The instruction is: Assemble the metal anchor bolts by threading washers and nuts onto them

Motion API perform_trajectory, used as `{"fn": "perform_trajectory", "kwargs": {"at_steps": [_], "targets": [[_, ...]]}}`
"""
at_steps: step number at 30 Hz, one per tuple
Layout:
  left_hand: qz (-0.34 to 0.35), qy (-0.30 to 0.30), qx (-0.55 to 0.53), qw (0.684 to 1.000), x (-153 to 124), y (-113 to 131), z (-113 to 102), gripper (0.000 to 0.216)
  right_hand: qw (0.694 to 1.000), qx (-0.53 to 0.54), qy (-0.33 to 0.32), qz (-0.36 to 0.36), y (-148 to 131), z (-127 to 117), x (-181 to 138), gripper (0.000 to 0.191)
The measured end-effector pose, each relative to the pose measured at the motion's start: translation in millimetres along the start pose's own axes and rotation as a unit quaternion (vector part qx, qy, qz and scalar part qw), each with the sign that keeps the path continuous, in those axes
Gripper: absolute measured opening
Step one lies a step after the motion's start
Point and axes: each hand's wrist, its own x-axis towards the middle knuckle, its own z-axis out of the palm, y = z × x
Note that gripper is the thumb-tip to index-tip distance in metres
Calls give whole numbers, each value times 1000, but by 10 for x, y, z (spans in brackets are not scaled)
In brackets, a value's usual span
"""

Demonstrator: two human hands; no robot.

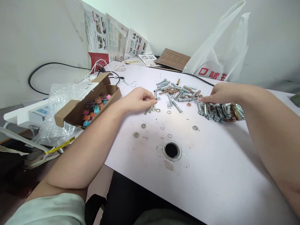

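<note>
My left hand rests on the white table with its fingers curled, pinching a small bolt near loose washers. My right hand reaches to the far right, fingers drawn together, its fingertips touching the edge of a scattered pile of bolts and sleeves. What those fingertips hold is too small to name. Just in front of the right hand lies a tidy row of large silver and brass expansion bolts. Loose nuts and washers dot the table between the hands.
An open cardboard box of coloured plastic pieces sits on bubble wrap at the left. A round cable hole is in the table near me. A white plastic bag, brochures and black cables stand at the back.
</note>
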Motion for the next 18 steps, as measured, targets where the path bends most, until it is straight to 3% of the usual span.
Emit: {"fn": "perform_trajectory", "kwargs": {"at_steps": [3, 6, 9, 13, 18], "targets": [[-1, 2, 4, 1000, 3, -4, -2, 36, 995, 11, 92, -27, -271, 22, -250, 53], [-1, 5, 1, 1000, -2, 4, -13, 36, 983, 65, 130, -112, -564, 160, -462, 49], [-3, 3, -5, 1000, -8, 11, -23, 36, 976, 76, 100, -178, -704, 339, -468, 49], [-8, 7, -10, 1000, -10, 13, -29, 33, 956, 118, 62, -260, -614, 405, -318, 49], [-15, -6, -26, 1000, -27, 43, -32, 32, 942, 196, 110, -248, -668, 319, -491, 48]]}}
